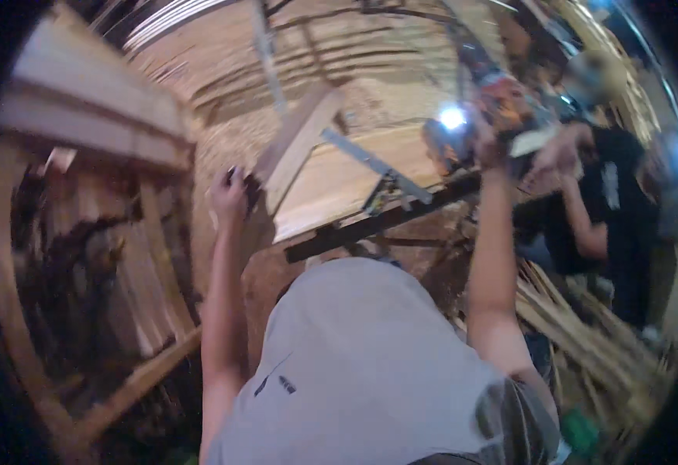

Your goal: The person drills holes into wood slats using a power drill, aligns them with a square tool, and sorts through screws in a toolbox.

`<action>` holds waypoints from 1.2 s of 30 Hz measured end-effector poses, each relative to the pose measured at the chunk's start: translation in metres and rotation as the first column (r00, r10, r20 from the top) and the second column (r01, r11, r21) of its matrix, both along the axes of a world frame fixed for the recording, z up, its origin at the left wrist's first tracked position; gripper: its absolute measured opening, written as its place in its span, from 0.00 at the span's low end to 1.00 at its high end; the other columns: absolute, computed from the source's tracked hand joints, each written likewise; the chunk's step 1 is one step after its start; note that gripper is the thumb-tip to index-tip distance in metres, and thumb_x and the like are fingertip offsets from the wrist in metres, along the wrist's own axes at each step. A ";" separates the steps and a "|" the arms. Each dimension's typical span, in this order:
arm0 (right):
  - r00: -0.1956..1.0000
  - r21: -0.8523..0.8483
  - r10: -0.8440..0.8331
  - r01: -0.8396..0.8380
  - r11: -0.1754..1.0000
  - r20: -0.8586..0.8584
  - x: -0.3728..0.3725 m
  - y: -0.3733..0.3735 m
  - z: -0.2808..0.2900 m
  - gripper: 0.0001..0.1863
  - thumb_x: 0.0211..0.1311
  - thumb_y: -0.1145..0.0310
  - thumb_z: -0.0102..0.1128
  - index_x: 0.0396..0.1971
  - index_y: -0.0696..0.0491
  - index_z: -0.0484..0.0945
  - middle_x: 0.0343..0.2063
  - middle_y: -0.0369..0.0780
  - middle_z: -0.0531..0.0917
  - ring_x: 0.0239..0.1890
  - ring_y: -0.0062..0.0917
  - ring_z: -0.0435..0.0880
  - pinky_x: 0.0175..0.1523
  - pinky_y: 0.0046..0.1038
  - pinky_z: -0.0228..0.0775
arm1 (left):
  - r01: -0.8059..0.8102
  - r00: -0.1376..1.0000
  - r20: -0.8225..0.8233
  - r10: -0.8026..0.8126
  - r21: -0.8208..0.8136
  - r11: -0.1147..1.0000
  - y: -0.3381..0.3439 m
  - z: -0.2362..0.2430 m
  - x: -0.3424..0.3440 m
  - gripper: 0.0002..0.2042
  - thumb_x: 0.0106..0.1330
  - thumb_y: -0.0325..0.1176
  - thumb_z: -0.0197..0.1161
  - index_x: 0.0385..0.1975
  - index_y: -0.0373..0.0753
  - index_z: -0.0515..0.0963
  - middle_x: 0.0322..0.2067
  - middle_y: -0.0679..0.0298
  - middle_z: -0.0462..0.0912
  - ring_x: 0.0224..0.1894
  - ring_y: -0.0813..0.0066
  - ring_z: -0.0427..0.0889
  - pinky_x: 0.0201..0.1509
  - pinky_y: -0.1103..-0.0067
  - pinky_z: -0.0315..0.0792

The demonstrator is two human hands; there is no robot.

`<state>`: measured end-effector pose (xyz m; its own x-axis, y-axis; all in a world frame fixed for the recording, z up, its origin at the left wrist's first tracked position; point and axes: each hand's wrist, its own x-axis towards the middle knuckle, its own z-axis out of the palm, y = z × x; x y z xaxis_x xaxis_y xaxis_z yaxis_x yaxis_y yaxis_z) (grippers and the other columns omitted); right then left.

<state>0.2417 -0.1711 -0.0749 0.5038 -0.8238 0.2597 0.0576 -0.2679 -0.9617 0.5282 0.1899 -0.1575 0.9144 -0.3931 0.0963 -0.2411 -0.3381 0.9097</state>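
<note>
My left hand is closed beside the near end of a wooden beam that lies slantwise over a pale plank. A small dark thing shows at its fingers, too blurred to name. My right hand is raised at the far right of the plank, next to a bright light and an orange and dark machine. Motion blur hides its fingers and whatever they touch. Between my hands, a grey metal bar with a small bracket lies across the pale plank.
A dark rail runs along the plank's near edge. At right, close to my right arm, another person in a black shirt reaches toward the machine. Wooden strips are heaped below them. A wooden frame and stacked boards stand left.
</note>
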 end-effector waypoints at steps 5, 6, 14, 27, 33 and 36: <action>0.987 0.099 -0.063 0.049 0.994 0.145 0.023 0.045 0.021 0.05 0.61 0.74 0.61 0.35 0.57 0.81 0.19 0.31 0.77 0.19 0.13 0.73 0.25 0.17 0.62 | -0.100 0.984 -0.163 0.072 -0.171 0.980 0.009 0.007 -0.001 0.13 0.68 0.38 0.61 0.42 0.33 0.81 0.28 0.66 0.81 0.31 0.82 0.77 0.35 0.83 0.70; 0.989 0.111 -0.044 0.028 0.993 0.143 0.026 0.046 0.019 0.05 0.61 0.74 0.61 0.35 0.57 0.81 0.19 0.31 0.77 0.19 0.13 0.73 0.25 0.17 0.62 | -0.086 0.986 -0.158 0.058 -0.180 0.980 0.014 0.008 -0.003 0.14 0.68 0.36 0.61 0.45 0.32 0.81 0.29 0.66 0.82 0.32 0.83 0.79 0.35 0.83 0.71; 0.992 -0.185 0.111 -0.121 0.975 -0.061 0.029 0.044 -0.003 0.10 0.63 0.69 0.61 0.40 0.59 0.78 0.27 0.34 0.80 0.29 0.17 0.78 0.37 0.20 0.69 | -0.177 0.939 -0.325 0.109 -0.186 0.966 0.044 0.028 -0.042 0.11 0.70 0.30 0.56 0.48 0.33 0.76 0.28 0.64 0.82 0.31 0.81 0.79 0.38 0.83 0.73; 0.922 -0.313 -0.147 0.030 0.949 -0.359 -0.029 0.070 -0.018 0.15 0.61 0.70 0.62 0.46 0.59 0.78 0.43 0.42 0.83 0.44 0.27 0.81 0.52 0.30 0.71 | 0.032 0.963 0.256 -0.084 0.201 0.979 0.016 0.045 -0.116 0.08 0.59 0.26 0.63 0.38 0.36 0.80 0.31 0.55 0.77 0.39 0.63 0.80 0.42 0.73 0.77; 0.888 -0.167 0.198 -0.288 0.943 -0.414 -0.032 0.166 -0.012 0.16 0.61 0.79 0.54 0.49 0.63 0.75 0.43 0.42 0.81 0.43 0.24 0.80 0.51 0.27 0.72 | 0.481 0.873 0.053 -0.484 0.072 0.874 -0.019 0.061 -0.150 0.10 0.57 0.29 0.67 0.38 0.36 0.82 0.30 0.55 0.76 0.35 0.58 0.78 0.41 0.69 0.72; 0.788 -0.013 0.429 -0.484 0.875 -0.441 -0.001 0.204 0.004 0.15 0.62 0.80 0.50 0.49 0.63 0.74 0.42 0.41 0.81 0.42 0.23 0.80 0.50 0.24 0.73 | 0.547 0.836 -0.002 -0.548 -0.067 0.835 -0.031 0.080 -0.164 0.12 0.56 0.30 0.68 0.39 0.38 0.83 0.30 0.57 0.76 0.34 0.60 0.77 0.41 0.69 0.72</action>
<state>0.2410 0.0333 -0.0706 0.8944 -0.4468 0.0212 -0.1913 -0.4249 -0.8848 0.3643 0.1589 -0.0779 0.5537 -0.8240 0.1204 -0.3517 -0.1003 0.9307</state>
